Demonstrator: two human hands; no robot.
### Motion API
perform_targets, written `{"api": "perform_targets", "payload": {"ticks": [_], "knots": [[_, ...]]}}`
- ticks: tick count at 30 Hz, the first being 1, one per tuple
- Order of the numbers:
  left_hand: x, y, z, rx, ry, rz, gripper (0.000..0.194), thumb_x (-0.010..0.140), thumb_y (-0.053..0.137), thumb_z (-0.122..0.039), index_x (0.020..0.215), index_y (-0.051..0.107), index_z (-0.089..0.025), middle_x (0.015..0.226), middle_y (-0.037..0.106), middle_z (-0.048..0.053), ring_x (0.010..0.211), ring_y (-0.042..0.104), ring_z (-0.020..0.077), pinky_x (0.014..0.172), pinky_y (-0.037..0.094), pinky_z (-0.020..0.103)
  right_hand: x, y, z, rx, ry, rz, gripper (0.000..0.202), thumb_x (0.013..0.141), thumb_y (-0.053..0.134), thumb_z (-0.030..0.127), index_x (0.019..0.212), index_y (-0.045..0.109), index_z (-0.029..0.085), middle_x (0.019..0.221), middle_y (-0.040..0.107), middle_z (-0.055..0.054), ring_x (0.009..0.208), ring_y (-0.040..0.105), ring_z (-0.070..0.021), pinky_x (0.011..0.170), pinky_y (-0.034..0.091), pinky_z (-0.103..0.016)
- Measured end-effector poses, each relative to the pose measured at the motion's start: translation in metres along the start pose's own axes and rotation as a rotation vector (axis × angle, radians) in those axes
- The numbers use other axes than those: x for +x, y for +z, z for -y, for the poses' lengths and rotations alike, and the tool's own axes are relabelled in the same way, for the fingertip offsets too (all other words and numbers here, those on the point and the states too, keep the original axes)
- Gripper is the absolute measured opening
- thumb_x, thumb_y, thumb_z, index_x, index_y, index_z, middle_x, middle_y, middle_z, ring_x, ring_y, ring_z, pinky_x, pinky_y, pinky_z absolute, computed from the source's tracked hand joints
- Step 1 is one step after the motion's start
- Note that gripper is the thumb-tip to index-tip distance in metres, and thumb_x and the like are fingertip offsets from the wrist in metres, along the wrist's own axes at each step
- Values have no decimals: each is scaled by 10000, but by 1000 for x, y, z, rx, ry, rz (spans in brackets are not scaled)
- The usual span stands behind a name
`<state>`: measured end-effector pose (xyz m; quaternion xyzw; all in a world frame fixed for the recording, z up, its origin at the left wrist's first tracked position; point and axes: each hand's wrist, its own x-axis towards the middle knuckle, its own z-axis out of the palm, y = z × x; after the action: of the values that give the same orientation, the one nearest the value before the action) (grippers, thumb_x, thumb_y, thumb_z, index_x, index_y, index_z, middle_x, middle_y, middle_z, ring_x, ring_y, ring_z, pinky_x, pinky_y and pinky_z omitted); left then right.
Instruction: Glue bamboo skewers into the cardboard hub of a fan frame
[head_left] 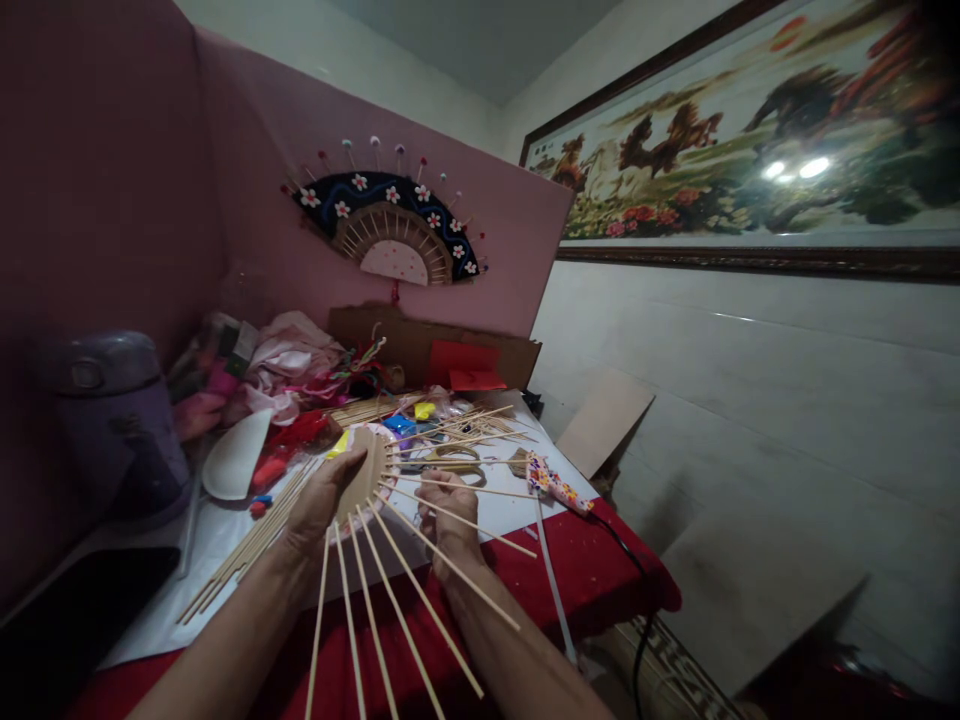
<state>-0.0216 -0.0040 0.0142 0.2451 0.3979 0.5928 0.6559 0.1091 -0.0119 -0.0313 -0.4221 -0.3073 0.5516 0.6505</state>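
Thin wooden sticks point(377, 615) lie nearest the camera, spread like rays from the curved edge of a cardboard piece point(364, 475). That piece is held above the desk point(600, 575); the left hand point(322, 505) has its grip clamped on it, thumb over the flat face. Close by, the right hand point(450, 510) is curled among the sticks; whether its grip pinches one cannot be told. Judged on present evidence, good practice would be to hold the card level and firm, line each stick up with the centre of the curve, match the gaps, and press near the card rather than at the loose ends, where leverage could twist the joint. Beyond the hands, scissors point(465, 465) lie under the outstretched sticks, and a dotted glue gun point(551, 480) rests near the desk's right edge; its tip, if hot, should be kept clear of fingers. Farther back, a finished-looking fan point(390, 195) shows against a pink panel point(510, 240), a possible reference for even spacing.
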Motion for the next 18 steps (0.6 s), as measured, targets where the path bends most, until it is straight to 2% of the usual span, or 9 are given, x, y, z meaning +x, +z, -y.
{"api": "perform_targets", "payload": {"ticks": [4,8,10,13,15,18], "knots": [[3,0,0,102,-10,18,183,782,475,-134,726,637,-70,510,650,67,395,581,147,380,458,211,-1,0,-1,71,79,-3,252,636,631,373,666,508,155,369,405,90,282,257,-24,285,146,-148],[7,-7,-5,24,-29,45,199,797,441,-121,762,629,-63,528,653,78,414,592,154,398,483,223,5,-3,-1,161,3,-92,266,578,644,219,784,482,174,503,474,83,367,346,-32,304,202,-133],[11,-13,-7,-86,-35,88,224,813,407,-124,779,621,-68,520,642,76,410,586,150,397,489,227,8,-5,3,184,-37,-159,332,575,629,180,860,460,191,573,489,79,415,393,-38,320,244,-129],[14,-20,-10,-162,-77,210,271,834,365,-150,746,607,-68,496,609,76,356,538,130,318,437,207,7,-7,15,246,-30,-209,310,616,578,169,892,441,196,646,522,55,467,458,-50,346,299,-137],[14,-21,-10,-173,-63,201,261,830,366,-141,750,605,-72,499,606,74,360,543,128,310,432,196,3,-10,28,275,14,-178,269,634,548,155,878,441,189,647,544,41,476,476,-55,363,320,-141],[8,-15,-10,-128,-82,132,205,806,425,-138,821,617,-67,502,616,70,355,554,143,322,462,217,-3,-21,51,193,61,-48,257,635,556,166,875,464,170,601,558,31,458,462,-60,377,324,-149]]}}
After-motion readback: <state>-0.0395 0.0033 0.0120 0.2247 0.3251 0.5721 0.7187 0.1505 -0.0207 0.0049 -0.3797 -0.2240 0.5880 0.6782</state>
